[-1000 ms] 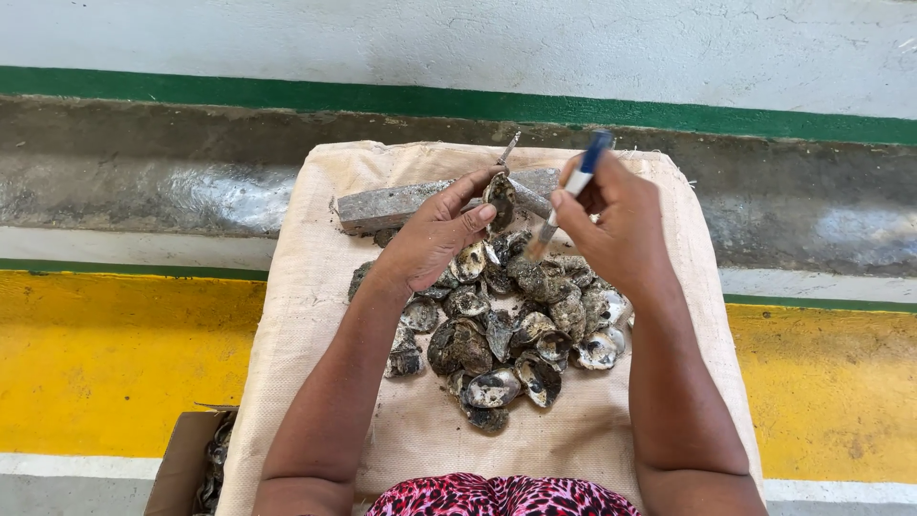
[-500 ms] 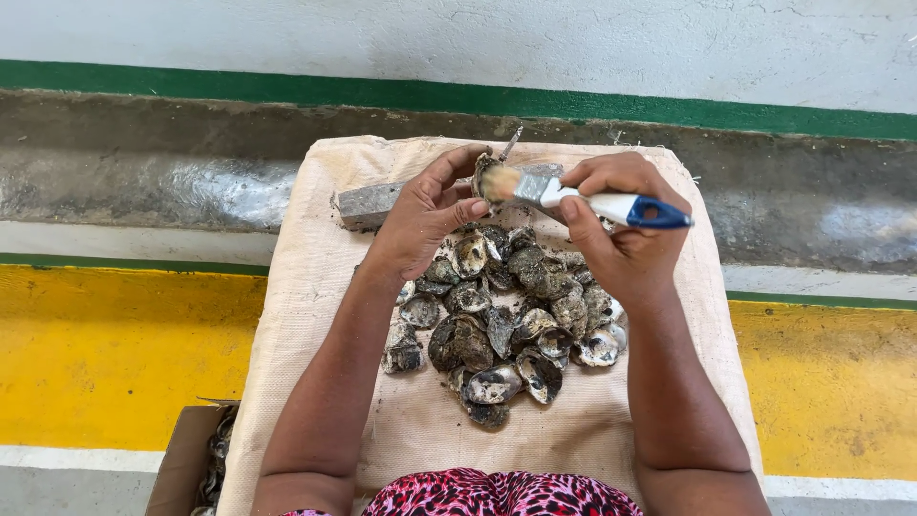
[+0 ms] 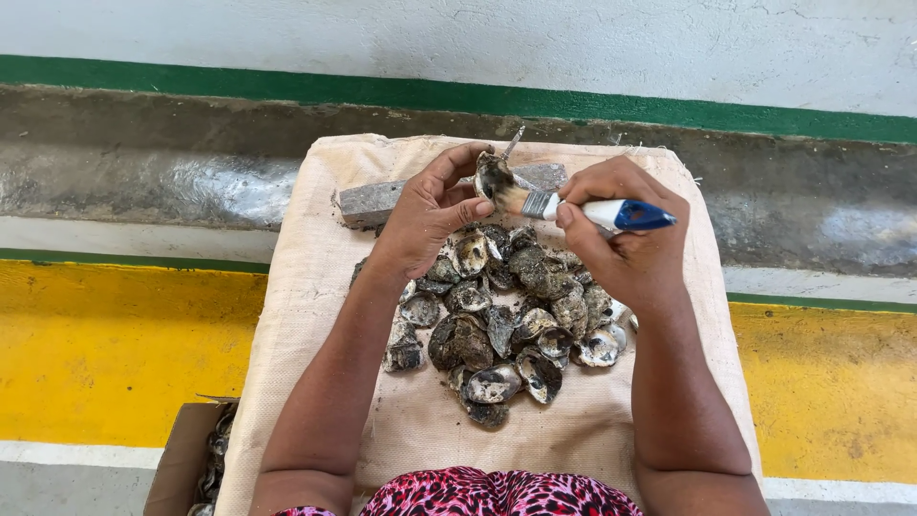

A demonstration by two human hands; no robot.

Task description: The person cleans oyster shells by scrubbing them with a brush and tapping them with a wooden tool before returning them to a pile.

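Two hands at work over one cloth-covered board. Nearest item: cardboard box [image 3: 186,459] at lower left, dark shells inside, below the board edge. Next: beige woven cloth [image 3: 315,287] bearing a loose pile of oyster shells [image 3: 506,320], several lying close to the pile's outer edge. Beyond the pile: left hand [image 3: 430,215], fingers curled round a single raised shell [image 3: 492,175], pinched by thumb and fingertips only. Right hand [image 3: 626,239], closed round the white-and-blue handle of a small paintbrush [image 3: 573,207], bristles touching the shell. Farthest: grey stone block [image 3: 377,203] behind the hands, then a concrete gutter and green-striped wall. Risks, as judged: the light pinch may let the shell slip under brush pressure and drop onto the pile; sharp shell rims may cut the fingertips; a nudging forearm may scatter shells off the cloth.
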